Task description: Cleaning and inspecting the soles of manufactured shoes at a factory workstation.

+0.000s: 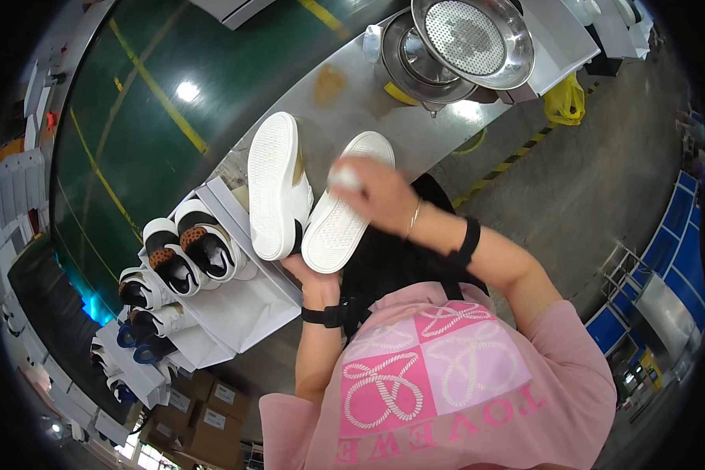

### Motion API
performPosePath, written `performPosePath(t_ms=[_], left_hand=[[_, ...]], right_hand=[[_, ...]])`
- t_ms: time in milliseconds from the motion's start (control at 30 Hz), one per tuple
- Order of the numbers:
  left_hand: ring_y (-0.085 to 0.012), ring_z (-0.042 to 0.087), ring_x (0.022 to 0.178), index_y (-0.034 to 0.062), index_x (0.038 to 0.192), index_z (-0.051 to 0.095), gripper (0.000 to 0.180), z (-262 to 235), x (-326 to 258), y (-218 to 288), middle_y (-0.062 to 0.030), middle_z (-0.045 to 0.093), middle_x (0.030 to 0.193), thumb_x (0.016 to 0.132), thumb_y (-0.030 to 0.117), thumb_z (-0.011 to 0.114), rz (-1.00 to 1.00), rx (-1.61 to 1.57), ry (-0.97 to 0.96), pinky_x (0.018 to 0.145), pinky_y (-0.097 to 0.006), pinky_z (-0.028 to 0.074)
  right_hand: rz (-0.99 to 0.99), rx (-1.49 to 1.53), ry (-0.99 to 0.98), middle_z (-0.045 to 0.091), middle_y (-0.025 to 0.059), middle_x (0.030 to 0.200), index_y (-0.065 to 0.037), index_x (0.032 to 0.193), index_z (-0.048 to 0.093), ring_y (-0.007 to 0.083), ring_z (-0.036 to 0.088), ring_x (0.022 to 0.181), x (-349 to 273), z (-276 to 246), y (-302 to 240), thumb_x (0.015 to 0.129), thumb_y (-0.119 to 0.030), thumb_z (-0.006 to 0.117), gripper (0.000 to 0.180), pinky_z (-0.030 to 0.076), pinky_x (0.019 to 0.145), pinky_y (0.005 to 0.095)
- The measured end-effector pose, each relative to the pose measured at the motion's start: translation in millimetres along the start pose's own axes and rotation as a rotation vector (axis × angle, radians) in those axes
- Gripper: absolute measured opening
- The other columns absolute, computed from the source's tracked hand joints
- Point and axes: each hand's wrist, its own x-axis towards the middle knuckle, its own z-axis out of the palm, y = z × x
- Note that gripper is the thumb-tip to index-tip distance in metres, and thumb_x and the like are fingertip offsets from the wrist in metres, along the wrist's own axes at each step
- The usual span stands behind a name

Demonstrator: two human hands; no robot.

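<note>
Holding pair of white shoes soles-up, left hand grip underneath; right hand grip closed on small white wad against sole.

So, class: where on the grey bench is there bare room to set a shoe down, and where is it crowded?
Bare grey bench lies between the metal bowls and the white soles held by the left hand. It is crowded at the open white box and the shoes stacked beside it.
</note>
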Motion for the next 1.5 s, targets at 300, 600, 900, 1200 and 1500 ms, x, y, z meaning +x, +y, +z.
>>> performPosePath(t_ms=[300, 600, 900, 1200, 1500], left_hand=[[-0.0337, 0.059, 0.122, 0.0039, 0.141, 0.049, 0.062, -3.4, 1.5, -2.4, -0.0147, 0.057, 0.138, 0.100, 0.049, 0.041, 0.001, -0.033, -0.056, 0.103, -0.047, 0.050], [-0.0333, 0.059, 0.122, 0.0058, 0.141, 0.049, 0.070, -7.3, 6.3, -5.0, -0.0142, 0.057, 0.138, 0.096, 0.058, 0.041, -0.025, -0.039, -0.039, 0.101, -0.046, 0.051], [-0.0342, 0.055, 0.127, 0.0044, 0.142, 0.049, 0.062, 4.3, 2.5, -3.5, -0.0148, 0.056, 0.140, 0.099, 0.049, 0.043, 0.035, -0.046, -0.095, 0.107, -0.047, 0.047], [-0.0314, 0.059, 0.121, 0.0031, 0.138, 0.051, 0.061, -39.6, 24.5, -17.7, -0.0155, 0.059, 0.135, 0.099, 0.050, 0.043, 0.141, -0.081, -0.144, 0.103, -0.044, 0.049], [-0.0290, 0.060, 0.120, 0.0069, 0.137, 0.053, 0.059, 13.3, -2.4, -6.9, -0.0110, 0.060, 0.135, 0.099, 0.050, 0.042, 0.051, -0.307, -0.052, 0.101, -0.043, 0.051]], right_hand=[[-0.138, 0.033, -0.103, 0.067, 0.0154, 0.107, -0.007, 0.113, 0.062, 0.0334, 0.066, 0.097, 6.8, 6.9, -13.1, 0.082, -0.013, 0.075, 0.034, 0.052, 0.086, 0.0406], [0.369, -0.043, 0.257, 0.070, 0.0170, 0.090, -0.007, 0.117, 0.059, 0.0382, 0.069, 0.078, 23.7, -28.4, 63.3, 0.085, -0.021, 0.075, 0.039, 0.055, 0.075, 0.0425], [0.215, 0.037, 0.233, 0.069, 0.0154, 0.103, -0.005, 0.112, 0.061, 0.0307, 0.068, 0.079, -70.4, -19.8, 8.1, 0.080, -0.015, 0.081, 0.039, 0.055, 0.071, 0.0356], [-0.521, -0.005, -0.290, 0.064, 0.0105, 0.112, -0.007, 0.108, 0.064, 0.0277, 0.064, 0.082, -40.3, 31.1, -78.0, 0.077, -0.013, 0.074, 0.033, 0.054, 0.073, 0.0361], [-0.087, -0.135, -0.072, 0.066, 0.0168, 0.097, -0.004, 0.109, 0.061, 0.0366, 0.065, 0.089, 14.3, 8.5, -32.6, 0.081, -0.006, 0.074, 0.031, 0.053, 0.078, 0.0415]])
